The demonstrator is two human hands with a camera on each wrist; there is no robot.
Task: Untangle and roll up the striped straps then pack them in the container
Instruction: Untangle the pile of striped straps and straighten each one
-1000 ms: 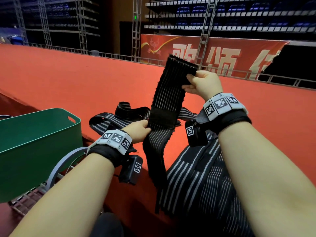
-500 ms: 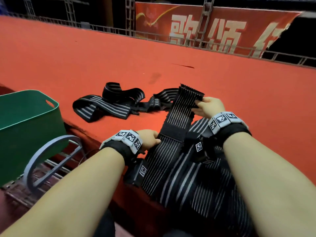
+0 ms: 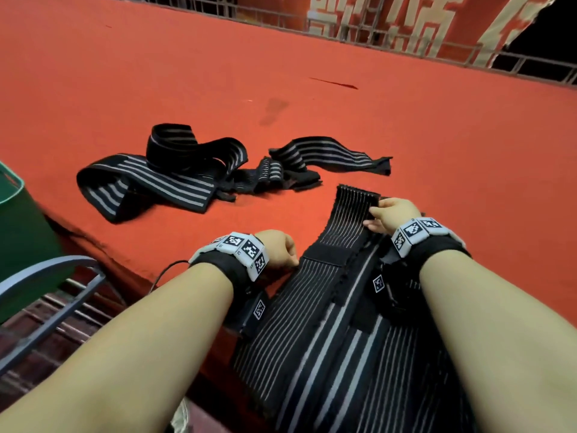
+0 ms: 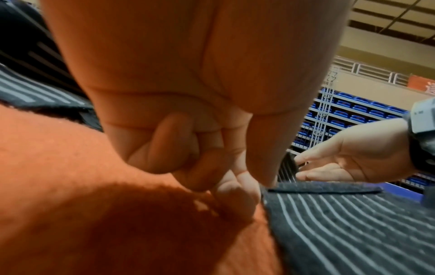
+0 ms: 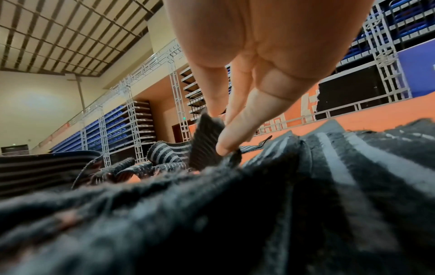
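The fingers (image 5: 235, 130) of the right hand (image 3: 394, 214) are pinching the far end of a striped strap (image 3: 340, 242), which is lying flat on the red counter (image 3: 406, 126) and hanging over its near edge. The left hand (image 3: 278, 248), fingers (image 4: 200, 167) curled, is pinching the strap's left edge at the black patch. A tangle of other straps (image 3: 175, 176) is lying farther out. The green container (image 3: 22, 232) is sitting at the far left, below the counter.

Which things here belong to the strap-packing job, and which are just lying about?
Job:
- strap, laid flat, its far end pinched by right hand; left hand at its edge
- tangled straps
- green container

Lying about:
- grey metal frame
- banner
- railing
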